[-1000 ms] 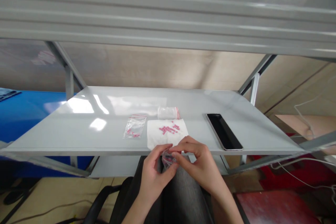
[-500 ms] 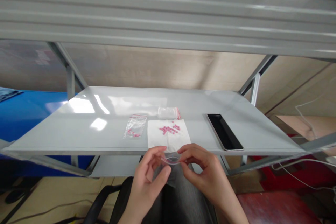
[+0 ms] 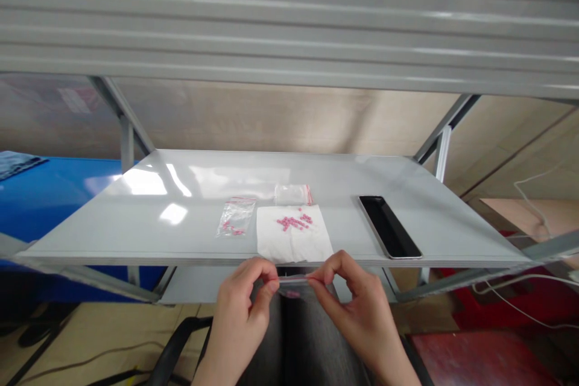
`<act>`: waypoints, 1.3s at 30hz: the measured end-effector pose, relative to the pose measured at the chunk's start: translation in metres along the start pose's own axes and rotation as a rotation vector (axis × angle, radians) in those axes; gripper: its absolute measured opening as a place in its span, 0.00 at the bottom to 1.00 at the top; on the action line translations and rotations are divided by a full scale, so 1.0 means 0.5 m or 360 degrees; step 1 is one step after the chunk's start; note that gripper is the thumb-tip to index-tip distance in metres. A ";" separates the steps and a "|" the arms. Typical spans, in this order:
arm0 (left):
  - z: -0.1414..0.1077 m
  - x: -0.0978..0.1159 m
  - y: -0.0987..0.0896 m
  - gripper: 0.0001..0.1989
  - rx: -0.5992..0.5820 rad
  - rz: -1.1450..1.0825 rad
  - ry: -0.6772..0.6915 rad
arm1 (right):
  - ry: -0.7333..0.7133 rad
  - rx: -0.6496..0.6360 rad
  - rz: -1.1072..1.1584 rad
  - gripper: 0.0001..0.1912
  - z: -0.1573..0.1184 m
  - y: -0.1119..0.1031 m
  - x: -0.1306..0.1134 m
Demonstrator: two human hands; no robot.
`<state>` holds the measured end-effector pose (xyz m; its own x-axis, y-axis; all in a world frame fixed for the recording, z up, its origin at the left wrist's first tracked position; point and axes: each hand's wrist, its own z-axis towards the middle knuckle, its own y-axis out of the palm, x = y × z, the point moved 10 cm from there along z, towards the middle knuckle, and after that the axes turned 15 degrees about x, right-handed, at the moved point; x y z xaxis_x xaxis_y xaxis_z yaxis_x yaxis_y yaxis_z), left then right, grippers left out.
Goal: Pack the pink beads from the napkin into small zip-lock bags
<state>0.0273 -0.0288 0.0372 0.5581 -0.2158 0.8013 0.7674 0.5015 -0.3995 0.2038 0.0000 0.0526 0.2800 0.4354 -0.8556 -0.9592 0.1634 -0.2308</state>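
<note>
Between my two hands, just off the table's front edge, a small clear zip bag (image 3: 293, 287) is stretched, with something pink inside. My left hand (image 3: 248, 304) pinches the left end of its top edge, and my right hand (image 3: 355, 301) pinches the right end. Beyond them, a white paper sheet (image 3: 271, 241) lies on the table with several small pink pieces (image 3: 293, 223) on it. Another clear bag (image 3: 236, 216) with pink pieces is left of the paper. A clear bag with a red stripe (image 3: 292, 195) lies behind the paper.
A black phone (image 3: 389, 226) lies at the right of the grey table (image 3: 335, 175). A ridged grey shelf (image 3: 289, 24) spans overhead, with metal struts at both sides. A blue surface (image 3: 67, 193) is at the far left, and a black chair armrest (image 3: 174, 344) is below.
My left hand has closed its thumb and fingers on the bag's left end. The bag's top edge, bowed apart before, is now straight and flat.
</note>
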 end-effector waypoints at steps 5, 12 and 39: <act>0.002 0.038 -0.010 0.04 -0.0150 0.0094 0.0180 | -0.0002 0.0060 0.0003 0.14 0.001 -0.017 -0.007; -0.013 0.110 0.027 0.06 -0.0299 0.0156 0.0457 | -0.0067 0.0020 -0.0065 0.12 -0.007 -0.002 -0.032; 0.026 0.071 -0.110 0.13 0.0110 0.0171 0.0492 | -0.0282 -0.0063 0.0425 0.17 -0.018 0.082 -0.083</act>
<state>0.0006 -0.0530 0.0936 0.7120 -0.3976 0.5788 0.6818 0.5885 -0.4344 0.1523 -0.0193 0.0744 0.0175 0.6063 -0.7951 -0.9995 -0.0104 -0.0299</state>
